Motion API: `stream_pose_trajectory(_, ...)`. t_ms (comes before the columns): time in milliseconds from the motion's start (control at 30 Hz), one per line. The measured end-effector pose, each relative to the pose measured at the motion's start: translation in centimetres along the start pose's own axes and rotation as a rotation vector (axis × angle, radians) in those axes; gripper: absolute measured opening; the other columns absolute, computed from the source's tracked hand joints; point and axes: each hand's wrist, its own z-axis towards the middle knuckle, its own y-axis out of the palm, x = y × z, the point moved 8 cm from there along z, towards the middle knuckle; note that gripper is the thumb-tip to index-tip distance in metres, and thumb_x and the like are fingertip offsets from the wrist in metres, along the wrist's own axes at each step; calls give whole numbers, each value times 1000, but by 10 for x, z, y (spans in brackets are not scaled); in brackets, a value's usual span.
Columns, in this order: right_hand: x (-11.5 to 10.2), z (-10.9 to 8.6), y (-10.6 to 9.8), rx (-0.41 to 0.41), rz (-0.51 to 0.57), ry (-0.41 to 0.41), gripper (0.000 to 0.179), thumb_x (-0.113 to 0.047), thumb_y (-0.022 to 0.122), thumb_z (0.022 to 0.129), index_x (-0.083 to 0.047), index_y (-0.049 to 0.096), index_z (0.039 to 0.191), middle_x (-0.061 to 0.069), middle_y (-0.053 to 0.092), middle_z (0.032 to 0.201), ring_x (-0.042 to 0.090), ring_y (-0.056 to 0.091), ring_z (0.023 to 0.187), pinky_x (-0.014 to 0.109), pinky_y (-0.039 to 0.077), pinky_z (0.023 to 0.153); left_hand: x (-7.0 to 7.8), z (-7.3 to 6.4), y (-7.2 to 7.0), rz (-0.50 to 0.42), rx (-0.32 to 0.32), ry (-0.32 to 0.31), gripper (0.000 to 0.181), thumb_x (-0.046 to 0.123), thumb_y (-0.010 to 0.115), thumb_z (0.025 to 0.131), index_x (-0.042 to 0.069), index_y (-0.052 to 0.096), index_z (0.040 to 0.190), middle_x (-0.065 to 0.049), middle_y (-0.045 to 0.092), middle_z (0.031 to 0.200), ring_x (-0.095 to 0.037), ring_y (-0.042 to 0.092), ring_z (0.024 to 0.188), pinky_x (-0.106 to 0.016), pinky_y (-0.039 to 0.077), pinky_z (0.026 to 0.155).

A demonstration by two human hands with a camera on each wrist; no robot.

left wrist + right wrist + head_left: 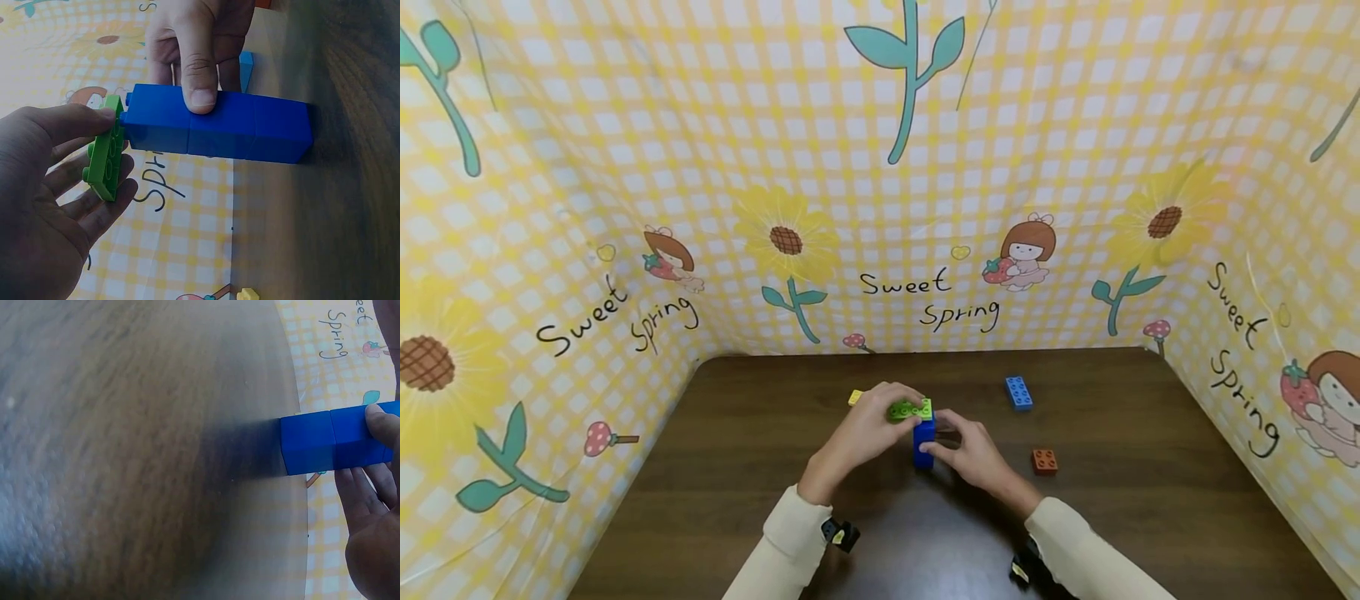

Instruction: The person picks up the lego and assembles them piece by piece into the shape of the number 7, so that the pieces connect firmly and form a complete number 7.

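Observation:
A stack of 3 dark blue toy bricks (222, 128) stands upright on the table. My right hand (973, 454) grips it from the right, thumb on the near face and fingers behind. In the left wrist view that thumb presses near the joint between the upper bricks. My left hand (872, 425) pinches a flat bright green brick (106, 150) between thumb and fingers, right at the studs on top of the stack. The green brick overhangs the stack to the left in the head view. The right wrist view shows the lower end of the blue stack (309, 444) on the table.
A light blue brick (1018, 392) lies at the back right of the dark wooden table (737, 467). Nearer, right of my right hand, is an orange-brown brick (1044, 462). A yellow brick (855, 398) shows partly behind my left hand. Checked cloth (925, 208) walls the table in.

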Motion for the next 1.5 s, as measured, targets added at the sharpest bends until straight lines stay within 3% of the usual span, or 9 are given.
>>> stream_pose_trajectory(533, -1, -1, 1, 4, 12, -1, 40, -17, 81, 96, -9, 67, 132, 13, 76, 123, 32, 75, 116, 46, 60, 101, -1, -1, 6, 15, -23, 30, 19, 15, 79, 98, 14, 80, 117, -2, 77, 124, -20, 68, 116, -42, 59, 100)
stream_pose_trajectory(1233, 1, 0, 1, 13, 17, -2, 40, -18, 82, 96, -10, 67, 133, 12, 76, 124, 30, 75, 116, 45, 60, 102, 6, -5, 4, 4, 20, 93, 15, 11, 82, 94, 11, 84, 109, -4, 79, 121, -21, 69, 113, -41, 61, 95)
stream_pose_trajectory(1500, 0, 0, 1, 2, 40, -6, 41, -17, 81, 96, -9, 67, 133, 13, 76, 125, 33, 74, 117, 48, 59, 103, 7, -4, 5, 28, 4, 113, 14, 10, 82, 94, 9, 83, 109, -5, 79, 120, -23, 69, 114, -43, 61, 96)
